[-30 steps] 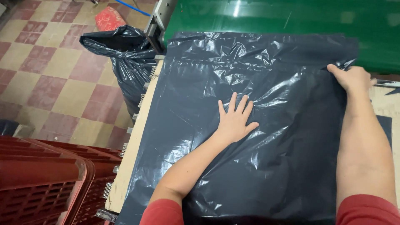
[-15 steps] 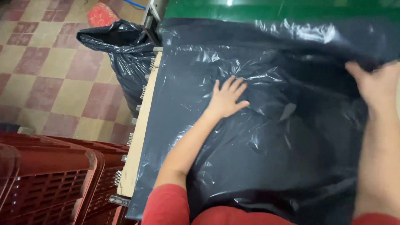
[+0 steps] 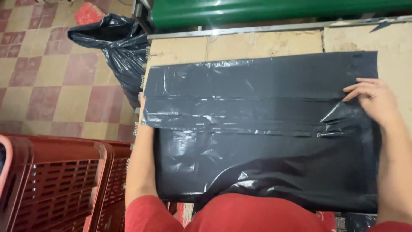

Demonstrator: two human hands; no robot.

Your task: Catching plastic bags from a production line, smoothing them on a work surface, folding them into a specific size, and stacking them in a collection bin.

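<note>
While the black plastic bag [image 3: 257,141] lies folded over once, right hand [image 3: 375,101] rests open at three o'clock; left hand's grip, hidden at nine o'clock, cannot be told.

Crates and a stuffed sack flank the workbench

Red plastic crates [image 3: 56,184] stand near left; a filled black sack [image 3: 118,47] sits far left on checkered tiles [image 3: 47,86].

I see a flat black plastic bag [image 3: 262,141] folded on the counter [image 3: 257,45]; a stuffed black bag [image 3: 118,47] on the floor at left. No labels/screens.
</note>
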